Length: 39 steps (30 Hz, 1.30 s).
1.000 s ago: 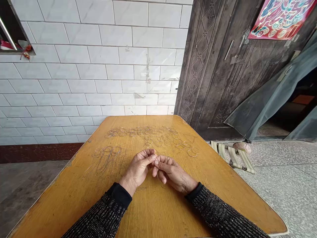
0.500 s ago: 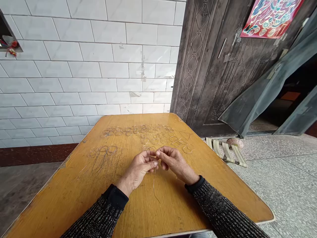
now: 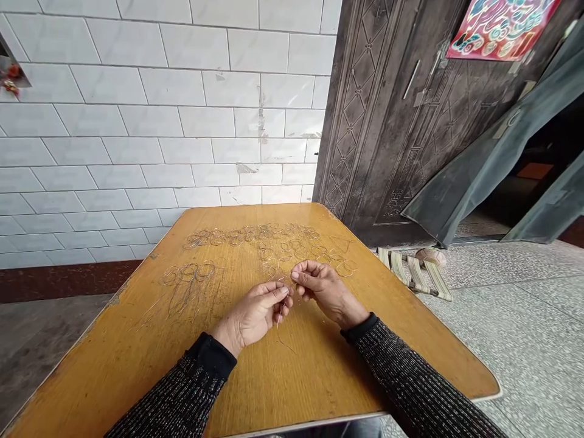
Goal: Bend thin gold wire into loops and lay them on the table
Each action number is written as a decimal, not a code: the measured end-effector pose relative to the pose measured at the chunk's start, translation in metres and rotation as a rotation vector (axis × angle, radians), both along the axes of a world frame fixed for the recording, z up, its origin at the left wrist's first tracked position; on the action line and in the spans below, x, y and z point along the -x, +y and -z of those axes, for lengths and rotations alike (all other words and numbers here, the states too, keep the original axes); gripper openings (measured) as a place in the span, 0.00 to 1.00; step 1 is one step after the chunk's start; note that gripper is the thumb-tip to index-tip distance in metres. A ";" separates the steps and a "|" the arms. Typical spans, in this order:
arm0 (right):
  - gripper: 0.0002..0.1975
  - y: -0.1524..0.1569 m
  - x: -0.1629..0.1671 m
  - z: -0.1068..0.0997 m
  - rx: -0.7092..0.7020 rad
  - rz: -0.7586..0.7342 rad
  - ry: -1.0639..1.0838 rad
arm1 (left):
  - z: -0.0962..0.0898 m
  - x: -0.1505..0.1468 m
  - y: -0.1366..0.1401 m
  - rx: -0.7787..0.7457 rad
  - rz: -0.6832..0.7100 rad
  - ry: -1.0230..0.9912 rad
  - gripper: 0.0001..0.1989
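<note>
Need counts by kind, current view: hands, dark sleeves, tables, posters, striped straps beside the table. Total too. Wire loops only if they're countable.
Hands: 2
Dark sleeves: 2
Table: 1
Poster: 1
Striped straps: 4
Total: 10
Wire loops: too thin and overlapping for a reliable count, so left out.

Tiled wall (image 3: 155, 118), dark door (image 3: 392, 134) — bright poster (image 3: 502, 29), curtain (image 3: 488, 159)

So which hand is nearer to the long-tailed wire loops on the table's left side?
Left. The left hand is to the right of those wire loops, apart from them; the right hand is farther right, beyond the left one.
</note>
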State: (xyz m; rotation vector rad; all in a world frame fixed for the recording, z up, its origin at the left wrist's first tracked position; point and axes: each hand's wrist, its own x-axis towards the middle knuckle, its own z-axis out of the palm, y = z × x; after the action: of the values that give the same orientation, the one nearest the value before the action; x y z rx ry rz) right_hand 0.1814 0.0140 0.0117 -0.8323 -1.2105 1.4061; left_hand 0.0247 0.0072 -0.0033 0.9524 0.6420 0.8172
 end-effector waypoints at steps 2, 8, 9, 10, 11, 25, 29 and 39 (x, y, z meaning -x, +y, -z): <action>0.11 0.000 -0.001 0.001 0.017 -0.057 0.042 | -0.002 0.000 -0.001 0.044 0.032 -0.040 0.09; 0.09 0.001 0.000 0.004 0.020 -0.157 0.092 | -0.005 0.000 -0.002 0.044 0.078 -0.043 0.08; 0.09 0.001 0.001 0.004 0.023 -0.170 0.105 | -0.005 0.000 -0.003 0.041 0.079 -0.054 0.07; 0.09 0.001 0.001 0.004 0.024 -0.183 0.121 | -0.005 0.000 -0.003 0.038 0.082 -0.066 0.07; 0.08 0.000 0.001 0.004 0.021 -0.199 0.136 | -0.005 0.000 -0.004 0.034 0.090 -0.078 0.07; 0.09 -0.007 -0.009 -0.011 -0.150 -0.062 -0.070 | -0.005 0.004 -0.003 0.156 0.193 -0.172 0.06; 0.10 -0.006 -0.008 -0.012 -0.208 -0.033 -0.125 | -0.007 0.005 -0.004 0.171 0.218 -0.161 0.06; 0.13 -0.005 -0.004 -0.007 -0.207 0.066 -0.170 | -0.004 0.001 -0.006 0.064 0.217 -0.046 0.07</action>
State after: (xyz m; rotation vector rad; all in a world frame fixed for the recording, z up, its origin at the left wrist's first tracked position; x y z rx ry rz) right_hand 0.1854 0.0094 0.0185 -0.8510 -1.4193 1.1522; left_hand 0.0233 0.0011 0.0008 0.9241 0.5115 0.6207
